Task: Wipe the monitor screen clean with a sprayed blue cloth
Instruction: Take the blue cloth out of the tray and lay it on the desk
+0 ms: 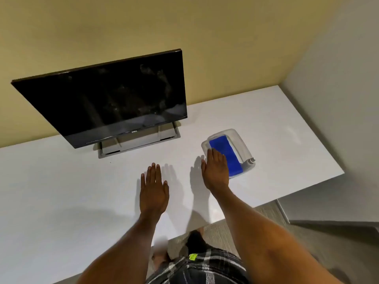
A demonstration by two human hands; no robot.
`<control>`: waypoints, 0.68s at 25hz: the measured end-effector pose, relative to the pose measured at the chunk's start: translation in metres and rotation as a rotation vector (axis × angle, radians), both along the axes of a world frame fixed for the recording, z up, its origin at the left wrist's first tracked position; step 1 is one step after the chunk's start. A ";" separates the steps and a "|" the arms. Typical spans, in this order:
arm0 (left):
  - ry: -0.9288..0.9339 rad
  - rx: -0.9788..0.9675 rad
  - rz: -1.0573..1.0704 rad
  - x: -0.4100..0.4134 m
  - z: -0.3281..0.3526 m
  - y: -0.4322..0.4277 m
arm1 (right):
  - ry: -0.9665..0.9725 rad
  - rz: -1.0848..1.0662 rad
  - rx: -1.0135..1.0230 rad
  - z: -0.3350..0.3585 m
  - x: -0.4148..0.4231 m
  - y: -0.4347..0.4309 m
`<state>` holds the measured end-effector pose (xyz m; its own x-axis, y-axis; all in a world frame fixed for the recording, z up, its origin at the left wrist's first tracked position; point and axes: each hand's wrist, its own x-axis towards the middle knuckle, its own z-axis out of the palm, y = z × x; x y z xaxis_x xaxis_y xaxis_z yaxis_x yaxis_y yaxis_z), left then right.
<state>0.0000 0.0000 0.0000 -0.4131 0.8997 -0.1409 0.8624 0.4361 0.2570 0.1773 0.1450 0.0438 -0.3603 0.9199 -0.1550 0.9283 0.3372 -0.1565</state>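
A black monitor (106, 99) stands on a grey base at the back left of the white desk, its dark screen marked with smudges. To its right a clear plastic tray (243, 140) holds a folded blue cloth (227, 152) and a small spray bottle (250, 161) lying at its near right corner. My left hand (154, 189) hovers flat over the desk, fingers together and holding nothing. My right hand (216, 171) reaches forward, flat, with its fingertips over the tray's near left edge and the cloth's corner.
The white desk (82, 191) meets a yellow wall behind the monitor. Its right edge drops off near a grey side wall (338, 78). Wood-look floor (266, 214) and my plaid shorts show at the bottom.
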 end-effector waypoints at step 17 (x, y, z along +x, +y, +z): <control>-0.153 -0.244 0.158 0.019 -0.067 0.054 | 0.172 -0.467 -0.365 -0.054 0.042 0.144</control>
